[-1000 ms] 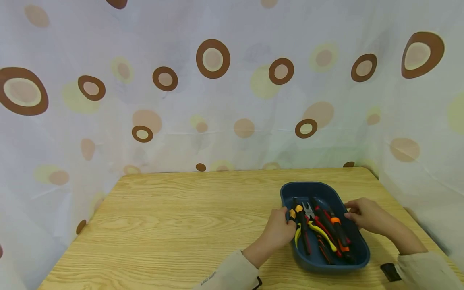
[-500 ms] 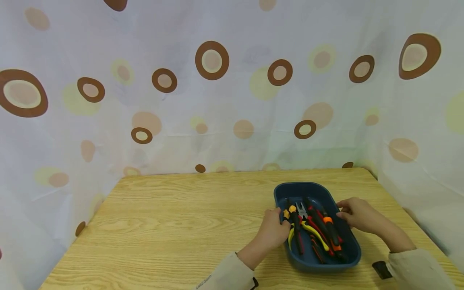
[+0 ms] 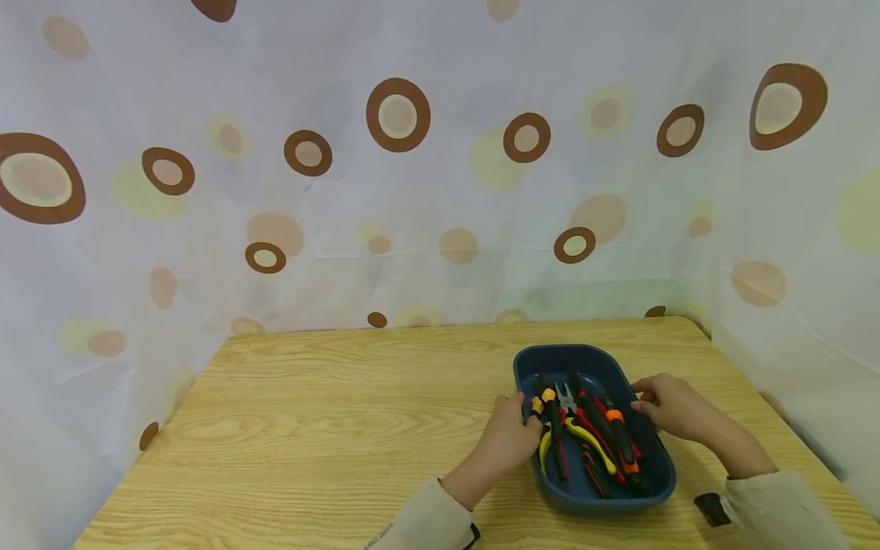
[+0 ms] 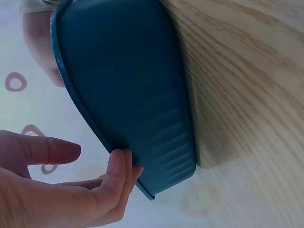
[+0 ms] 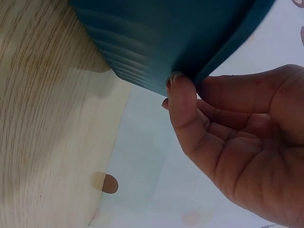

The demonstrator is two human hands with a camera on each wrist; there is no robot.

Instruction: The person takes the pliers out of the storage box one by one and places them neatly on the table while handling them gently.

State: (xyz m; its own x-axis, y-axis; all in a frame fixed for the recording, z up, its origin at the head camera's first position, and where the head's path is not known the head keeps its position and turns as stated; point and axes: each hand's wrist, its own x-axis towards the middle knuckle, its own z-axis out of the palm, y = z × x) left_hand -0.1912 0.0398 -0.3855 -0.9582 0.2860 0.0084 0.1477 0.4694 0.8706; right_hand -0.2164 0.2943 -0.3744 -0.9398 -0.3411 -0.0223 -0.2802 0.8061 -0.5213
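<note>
A dark blue plastic box (image 3: 605,373) stands at the right part of the wooden table, with a hand at each long side. In it lie several hand tools, among them pliers with yellow and red handles (image 3: 593,441) and a black-and-orange handled tool (image 3: 619,436). My left hand (image 3: 505,435) holds the left rim; in the left wrist view its bent fingers (image 4: 116,173) lie against the outer wall, and the thumb reaches above the rim. On the opposite side, my right hand (image 3: 677,409) pinches the rim, fingertips outside and thumb over the edge.
The wooden table (image 3: 330,412) extends left of the box. Behind it and along both sides hangs a pale curtain (image 3: 426,191) with brown and beige oval patterns. Light sleeves cover both forearms, and a black strap end (image 3: 712,509) shows at the right cuff.
Both hands and the box with its tools have shifted a little to the left. The grip on the rims looks the same, and the head view has moved slightly.
</note>
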